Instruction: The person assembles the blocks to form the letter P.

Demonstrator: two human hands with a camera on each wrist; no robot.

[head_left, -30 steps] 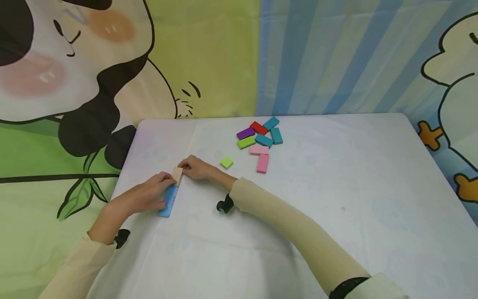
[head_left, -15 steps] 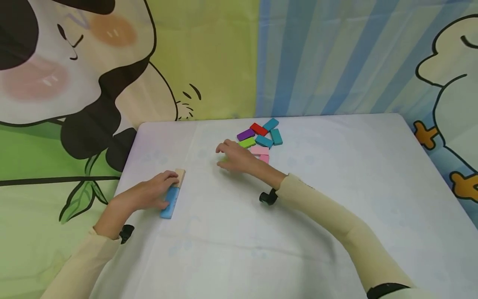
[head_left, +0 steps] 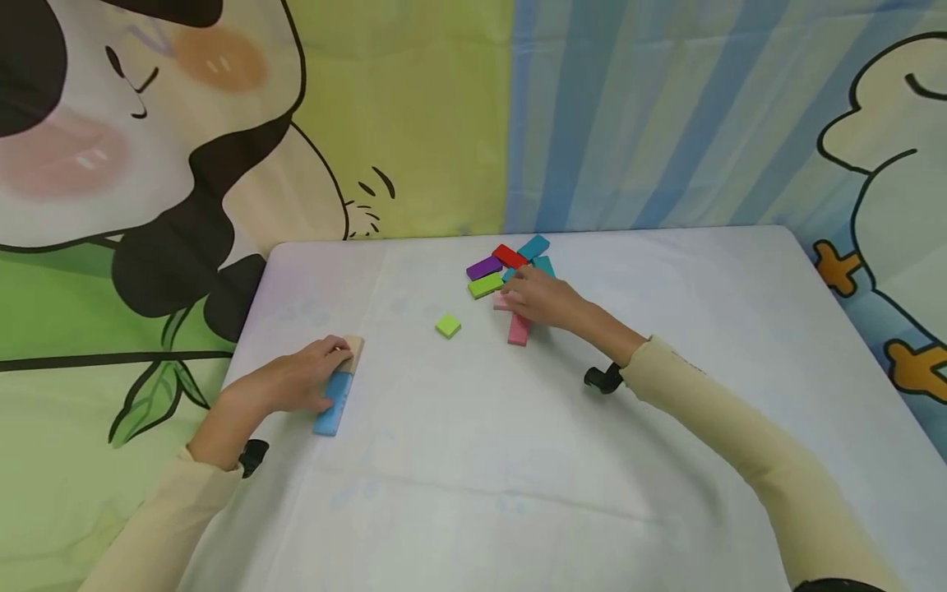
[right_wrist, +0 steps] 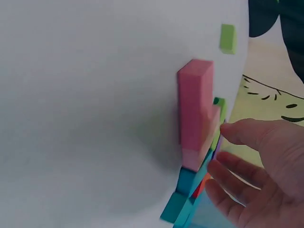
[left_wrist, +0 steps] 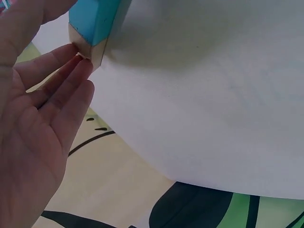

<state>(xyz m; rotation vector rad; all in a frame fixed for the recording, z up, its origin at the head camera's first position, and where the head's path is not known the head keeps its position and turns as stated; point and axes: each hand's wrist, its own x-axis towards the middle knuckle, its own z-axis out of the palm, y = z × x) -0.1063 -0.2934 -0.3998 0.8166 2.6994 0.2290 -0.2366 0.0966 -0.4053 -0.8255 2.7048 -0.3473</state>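
My left hand rests at two blocks laid end to end, a beige block and a blue block. In the left wrist view the fingertips touch the beige block; the thumb is beside the blue block. My right hand reaches over a cluster of coloured blocks, with thumb and fingers apart. Below it lie a light pink block and a darker pink block. In the right wrist view the thumb tip is near the light pink block; contact is unclear.
A small lime block lies apart, left of the cluster. Around the right hand are a purple block, a red block, a green block and several teal blocks. A printed curtain hangs behind the white table.
My right hand has left the beige block, passed over the small lime block and moved right to the cluster. My left hand stays at the beige and blue blocks.
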